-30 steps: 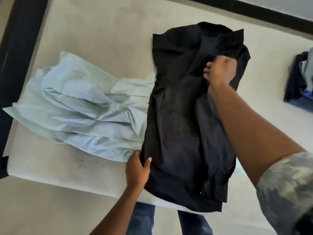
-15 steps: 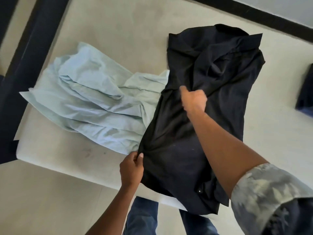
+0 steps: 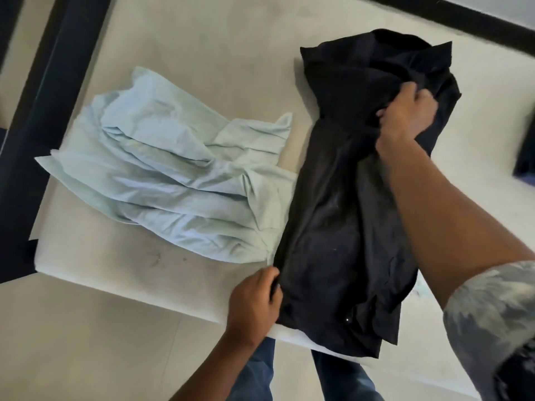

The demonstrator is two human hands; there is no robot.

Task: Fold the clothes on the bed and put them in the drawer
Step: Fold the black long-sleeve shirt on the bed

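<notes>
The black garment (image 3: pixel 333 227) lies at the bed's (image 3: pixel 217 53) near edge, hem drooping over it, left hand (image 3: pixel 254 302) pinching its near-left side, right hand (image 3: pixel 405 117) bunching cloth at its far end. Crumpled pale-blue garment (image 3: pixel 179 180) touches it, toward the bed's left corner; pale floor (image 3: pixel 72 342) below.

I counted two garments on one bed (image 3: pixel 202 39): one black garment (image 3: pixel 333 227), one pale blue garment (image 3: pixel 173 175). I logged two hands, one left hand (image 3: pixel 254 302) and one right hand (image 3: pixel 405 117), one patterned sleeve (image 3: pixel 492 314), and two legs (image 3: pixel 257 371) in jeans. One more dark item (image 3: pixel 525 157) was cut off at the right edge; I could not tell its kind.
</notes>
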